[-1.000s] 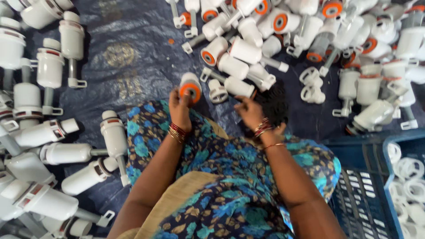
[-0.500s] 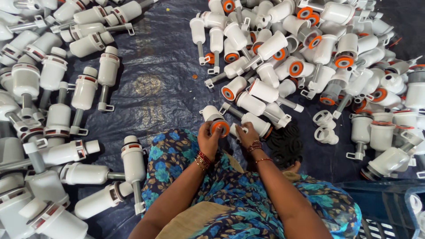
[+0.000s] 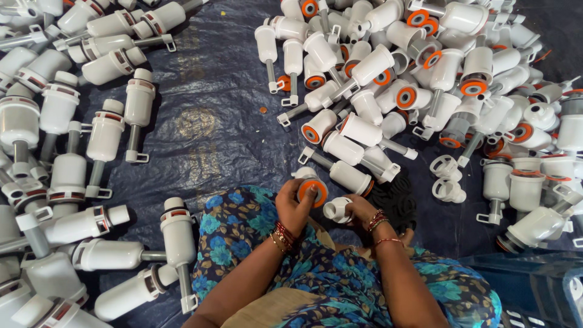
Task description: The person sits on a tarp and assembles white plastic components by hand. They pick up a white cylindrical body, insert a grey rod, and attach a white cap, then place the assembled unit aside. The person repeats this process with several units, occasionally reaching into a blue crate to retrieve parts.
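Note:
My left hand (image 3: 293, 208) grips a white plastic cylinder with an orange ring end (image 3: 313, 190), held just above my lap. Close beside it, my right hand (image 3: 359, 211) holds a small white plastic cap (image 3: 337, 209). Both wrists wear red and gold bangles. My lap is covered by blue floral cloth (image 3: 243, 231). A small heap of black rubber rings (image 3: 395, 197) lies just right of my right hand.
A dark blue tarp (image 3: 212, 121) covers the floor. A large heap of white cylinders with orange ends (image 3: 425, 79) lies ahead and right. Assembled white units with rods (image 3: 73, 152) lie in rows on the left. A blue crate (image 3: 534, 285) sits at lower right.
My hands have come closer to my lap with the orange-ended cylinder, and my right hand now holds a white cap. The camera view has shifted, so the heap sits higher right.

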